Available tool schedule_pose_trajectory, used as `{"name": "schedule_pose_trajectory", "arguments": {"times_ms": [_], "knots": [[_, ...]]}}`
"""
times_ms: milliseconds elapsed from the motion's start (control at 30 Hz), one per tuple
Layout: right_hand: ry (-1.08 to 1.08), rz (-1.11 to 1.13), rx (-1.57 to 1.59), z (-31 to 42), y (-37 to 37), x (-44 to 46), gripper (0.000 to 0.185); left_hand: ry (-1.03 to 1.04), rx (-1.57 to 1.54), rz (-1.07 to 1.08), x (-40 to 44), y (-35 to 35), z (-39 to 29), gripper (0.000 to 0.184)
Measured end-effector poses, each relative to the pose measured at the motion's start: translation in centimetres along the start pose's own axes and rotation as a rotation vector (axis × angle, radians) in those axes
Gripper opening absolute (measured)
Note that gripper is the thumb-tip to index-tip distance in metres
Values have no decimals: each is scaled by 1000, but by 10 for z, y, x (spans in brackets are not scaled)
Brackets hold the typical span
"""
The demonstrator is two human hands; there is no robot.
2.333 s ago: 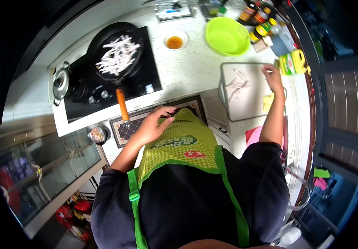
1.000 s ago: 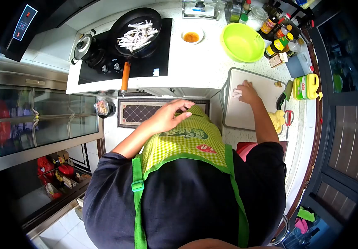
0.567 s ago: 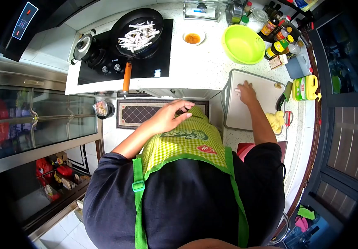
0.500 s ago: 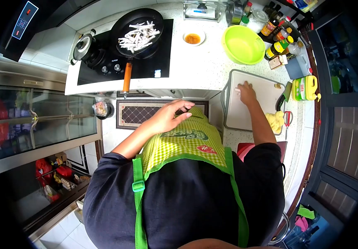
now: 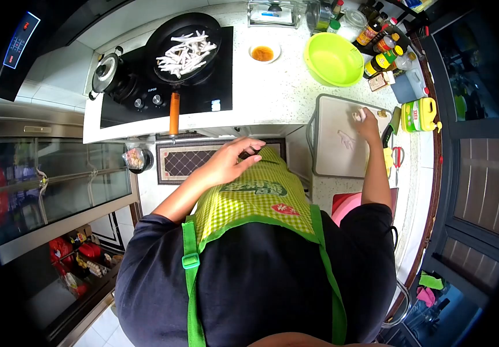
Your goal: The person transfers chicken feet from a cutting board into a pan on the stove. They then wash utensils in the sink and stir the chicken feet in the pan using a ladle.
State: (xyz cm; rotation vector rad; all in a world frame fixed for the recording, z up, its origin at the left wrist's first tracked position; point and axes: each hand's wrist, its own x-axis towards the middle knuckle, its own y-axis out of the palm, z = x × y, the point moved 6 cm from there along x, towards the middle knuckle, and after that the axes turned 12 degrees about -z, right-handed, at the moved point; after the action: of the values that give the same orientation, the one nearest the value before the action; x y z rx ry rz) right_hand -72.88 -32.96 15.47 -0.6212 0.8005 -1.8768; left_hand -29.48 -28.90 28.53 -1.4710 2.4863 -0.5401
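My right hand is over the right part of the grey-rimmed cutting board, its fingers closed on a small pale piece whose kind I cannot make out. A thin, pale, branching shape shows on the board to the left of that hand. Near the board's upper right corner lies a small brownish piece. The knife rests by the right edge. My left hand hovers before the green checked apron, thumb and fingers apart; a dark patch shows between them.
A wok of white claw-like pieces sits on the black hob, its orange handle jutting forward. Nearby are a lidded pot, a dish of brown sauce, a green bowl, several bottles, red scissors and a yellow jug.
My right hand has moved right and slightly up across the board, uncovering the pale branching shape. My left hand stays almost where it was. The whole view has shifted slightly.
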Motion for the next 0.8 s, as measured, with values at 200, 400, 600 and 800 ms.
{"name": "schedule_pose_trajectory", "arguments": {"times_ms": [200,400,600,800], "knots": [[-43,215,156,66,5,1,37,17,-10,-8,-1,-14,6,30],[-461,413,90,240,56,18,39,-2,-25,-52,-10,-34,20,30],[-549,727,116,421,145,37,32,-43,-50,-182,-30,-66,35,30],[-678,764,-51,507,287,69,40,-148,-51,-334,-65,-106,59,32]]}}
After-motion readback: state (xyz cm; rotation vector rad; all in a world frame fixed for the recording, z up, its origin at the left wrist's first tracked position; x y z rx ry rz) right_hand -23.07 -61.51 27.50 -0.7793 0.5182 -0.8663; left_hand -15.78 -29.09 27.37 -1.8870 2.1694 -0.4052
